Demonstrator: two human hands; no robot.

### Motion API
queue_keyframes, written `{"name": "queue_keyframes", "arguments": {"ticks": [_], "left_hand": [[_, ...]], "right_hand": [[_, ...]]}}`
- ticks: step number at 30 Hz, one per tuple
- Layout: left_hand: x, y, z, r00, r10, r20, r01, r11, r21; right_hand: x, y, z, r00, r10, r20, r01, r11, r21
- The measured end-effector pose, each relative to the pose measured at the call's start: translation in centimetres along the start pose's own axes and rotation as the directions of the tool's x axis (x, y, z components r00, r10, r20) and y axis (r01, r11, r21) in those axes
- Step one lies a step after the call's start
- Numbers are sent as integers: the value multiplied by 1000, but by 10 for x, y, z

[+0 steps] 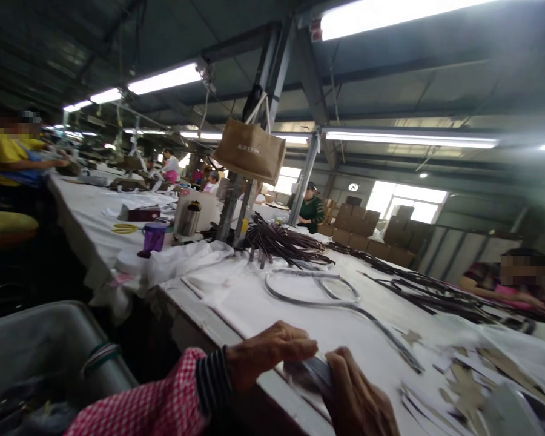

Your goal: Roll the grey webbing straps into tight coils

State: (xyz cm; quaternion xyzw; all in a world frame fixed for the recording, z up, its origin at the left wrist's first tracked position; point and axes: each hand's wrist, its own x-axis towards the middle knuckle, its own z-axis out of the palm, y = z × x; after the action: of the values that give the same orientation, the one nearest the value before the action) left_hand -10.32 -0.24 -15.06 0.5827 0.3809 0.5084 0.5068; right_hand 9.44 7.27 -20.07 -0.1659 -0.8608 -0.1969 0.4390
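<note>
My left hand (275, 351) reaches in from a red checked sleeve with a striped cuff. Its fingers are stretched out flat, their tips just above a grey, slightly shiny folded piece (315, 370). My right hand (361, 396) is closed around the right end of that piece, fingers bent over it. The piece's exact kind is unclear, and its lower part is blurred and hidden by the hands. Both hands are at the near edge of a white-covered table (236, 309). Beyond them on the table lies a looped grey strap or tube (376, 324).
Dark strips (286, 239) are heaped by a post hung with a brown bag (249, 148). Cut scraps (467, 387) lie at right. A grey bin (63, 321) stands at lower left. A purple cup (154, 236) stands farther back. A co-worker (518, 284) leans over the table's right side.
</note>
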Motion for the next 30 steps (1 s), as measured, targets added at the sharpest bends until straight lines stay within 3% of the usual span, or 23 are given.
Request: {"name": "queue_keyframes", "arguments": {"ticks": [2, 5, 8, 12, 15, 17, 21, 23, 25, 30], "left_hand": [[14, 14, -10, 997, 33, 72, -53, 956, 287], [41, 12, -23, 944, 262, 198, -328, 718, 613], [57, -25, -32, 911, 321, 259, -400, 538, 742], [55, -78, -39, 929, 234, 286, -370, 570, 733], [53, -90, -43, 927, 191, 324, -372, 588, 718], [56, -86, -48, 922, 165, 350, -378, 570, 729], [70, -72, -63, 909, 57, 413, -405, 357, 842], [78, -66, -70, 906, -12, 422, -406, 249, 879], [84, -63, -72, 912, -42, 409, -394, 199, 897], [86, -81, -48, 940, 89, 328, -340, 247, 907]], "right_hand": [[19, 11, -3, 991, -109, 81, 117, 988, -105], [33, 30, 3, 973, -152, 174, 182, 968, -174], [21, 45, 15, 924, -28, 382, 50, 998, -48], [-11, 59, 20, 773, 18, 634, -195, 958, 210], [-20, 69, 22, 730, 76, 679, -259, 951, 172], [-18, 75, 27, 704, 67, 707, -222, 966, 130], [-9, 78, 43, 687, 37, 725, -163, 981, 105], [-7, 73, 51, 697, 76, 713, -199, 976, 90], [-6, 65, 58, 704, 136, 698, -251, 966, 65], [-4, 50, 70, 710, 246, 660, -358, 933, 38]]}}
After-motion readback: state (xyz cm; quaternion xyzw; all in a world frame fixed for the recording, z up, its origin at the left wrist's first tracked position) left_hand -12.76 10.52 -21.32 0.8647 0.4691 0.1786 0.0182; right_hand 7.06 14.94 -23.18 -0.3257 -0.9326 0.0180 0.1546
